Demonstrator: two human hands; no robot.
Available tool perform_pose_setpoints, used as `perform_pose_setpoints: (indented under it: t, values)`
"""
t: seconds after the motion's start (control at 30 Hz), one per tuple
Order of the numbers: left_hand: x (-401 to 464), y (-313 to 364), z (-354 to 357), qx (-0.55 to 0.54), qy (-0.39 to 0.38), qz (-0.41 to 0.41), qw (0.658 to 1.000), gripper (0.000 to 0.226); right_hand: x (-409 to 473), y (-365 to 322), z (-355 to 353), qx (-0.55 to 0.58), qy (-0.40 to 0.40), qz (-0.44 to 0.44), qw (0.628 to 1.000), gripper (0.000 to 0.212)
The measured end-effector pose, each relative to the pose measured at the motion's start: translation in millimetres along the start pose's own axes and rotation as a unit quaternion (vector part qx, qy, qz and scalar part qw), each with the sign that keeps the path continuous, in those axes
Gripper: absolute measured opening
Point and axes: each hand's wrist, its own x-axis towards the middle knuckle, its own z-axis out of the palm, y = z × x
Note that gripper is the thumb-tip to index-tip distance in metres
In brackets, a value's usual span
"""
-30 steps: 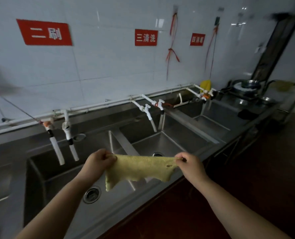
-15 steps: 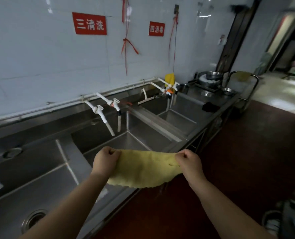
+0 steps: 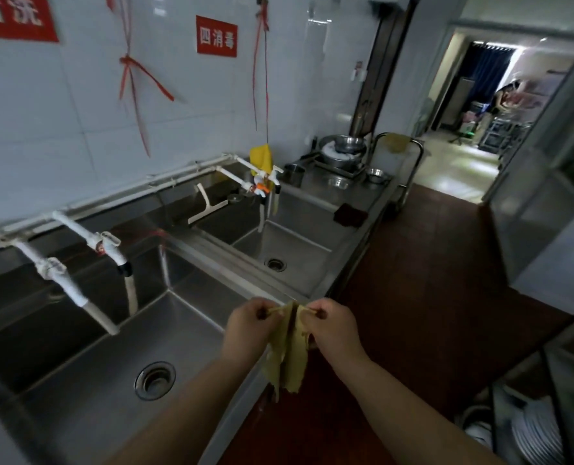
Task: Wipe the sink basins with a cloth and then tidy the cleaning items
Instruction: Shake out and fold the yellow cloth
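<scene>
— Cloth? Where?
— Yellow cloth [image 3: 287, 350], low center of frame, folded and hanging over the front rim of the near sink basin [image 3: 87, 394].
— Grip?
— Pinched at the top corners: left hand [image 3: 250, 327] and right hand [image 3: 334, 330], close together.
— Farther basin [image 3: 299, 253]?
— Mid-frame, well apart from both hands.
</scene>
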Motion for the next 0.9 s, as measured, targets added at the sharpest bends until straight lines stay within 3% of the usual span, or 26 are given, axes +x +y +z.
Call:
perform_pose_setpoints:
  t: [0.3, 0.43, 0.57, 0.8, 0.9]
  values:
    - [114.4, 24.2, 78.4, -0.003, -0.118, 0.039, 0.992, 0.021, 102.9, 17.7, -47.8, 0.119, 0.024, 0.044, 0.992, 0.020]
    - [155.3, 39.5, 126.8, -0.020, -0.135, 0.028, 0.990, 0.034, 156.4, 35.8, -82.4, 0.179, 0.005, 0.062, 0.982, 0.027]
    - [199.7, 55.1, 181.5, -0.015, -0.095, 0.038, 0.995, 0.014, 213.4, 60.7, -125.5, 0.110, -0.029, 0.022, 0.993, 0.022]
    - [275.6, 98.6, 263.2, -0.015, -0.033, 0.011, 0.999, 0.015, 312.7, 104.6, -254.6, -0.015, 0.034, -0.093, 0.995, 0.026]
    - [305.2, 114.0, 287.7, -0.021, -0.028, 0.009, 0.999, 0.018, 357.5, 114.9, -291.6, -0.062, 0.007, -0.141, 0.988, 0.035]
